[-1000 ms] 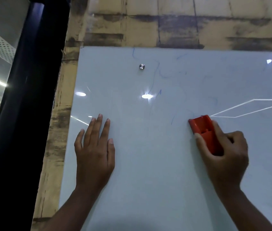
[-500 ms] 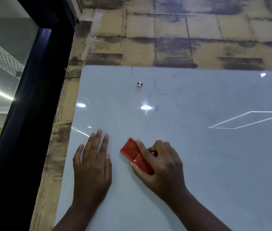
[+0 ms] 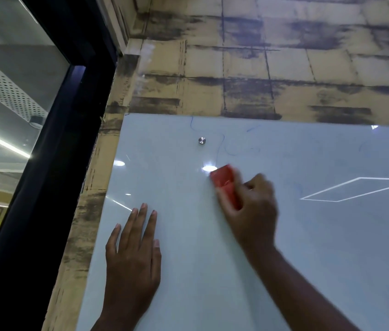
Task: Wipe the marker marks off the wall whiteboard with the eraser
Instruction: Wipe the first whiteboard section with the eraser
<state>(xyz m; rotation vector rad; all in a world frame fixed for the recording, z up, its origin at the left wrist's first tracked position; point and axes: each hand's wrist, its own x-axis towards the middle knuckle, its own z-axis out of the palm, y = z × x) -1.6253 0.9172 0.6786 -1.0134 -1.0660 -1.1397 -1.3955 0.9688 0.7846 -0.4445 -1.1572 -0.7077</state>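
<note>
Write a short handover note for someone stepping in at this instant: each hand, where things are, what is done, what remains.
Left hand: flat on the whiteboard, fingers straight.
Right hand: grips the red eraser, pressed on the board below the metal stud.
Done: area around the hands looks clean.
Left: thin blue marker lines near the stud and faint smears along the top edge.

Office: wall whiteboard [image 3: 284, 235], glass partition [image 3: 5, 91]

Dim, bluish indoor light; ceiling lamps glare on the whiteboard [image 3: 320, 247] just beside the gripped eraser [image 3: 224, 185]; right hand [image 3: 253, 211] motion-blurred; edges bowed.
</note>
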